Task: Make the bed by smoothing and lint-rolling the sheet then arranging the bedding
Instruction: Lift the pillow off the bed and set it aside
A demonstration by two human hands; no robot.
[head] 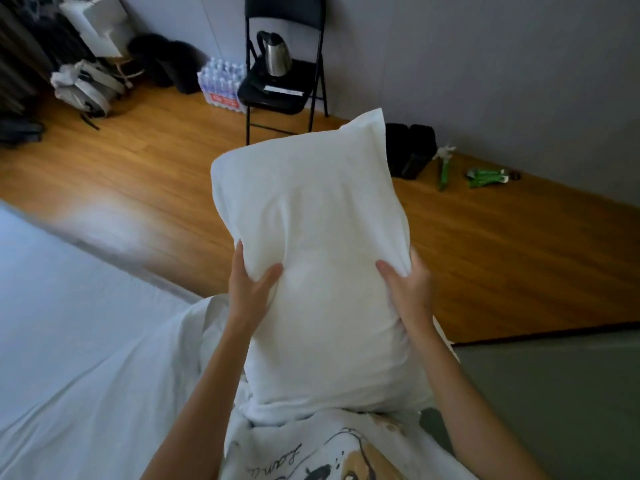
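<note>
Bedding is taking up the whole 7 to 9 o'clock side of the view, where the white sheet (69, 306) is lying spread over the bed and looking mostly flat, with long soft creases running toward the person. Next in size, the pillow (308, 258) is standing on end at the centre of the view, off the bed and in front of the person's chest, its top corner pointing toward 12 o'clock. It is reading as light, soft and easily squashed: the case is dimpling and bunching wherever fingers are pressing in, so it will likely sag or fold if taken by one corner, and the two long sides are looking like the sound place to hold. That is where the grip is sitting now; the left hand (251, 289) is pinching the 9 o'clock edge with its thumb across the front, and the right hand (408, 289) is clamping the 3 o'clock edge the same way. Among containers, a shrink-wrapped pack of water bottles (221, 83) is resting on the floor at 11 o'clock, and a kettle (275, 57) is sitting on the black folding chair (285, 81) at 12 o'clock, contents unseen.
</note>
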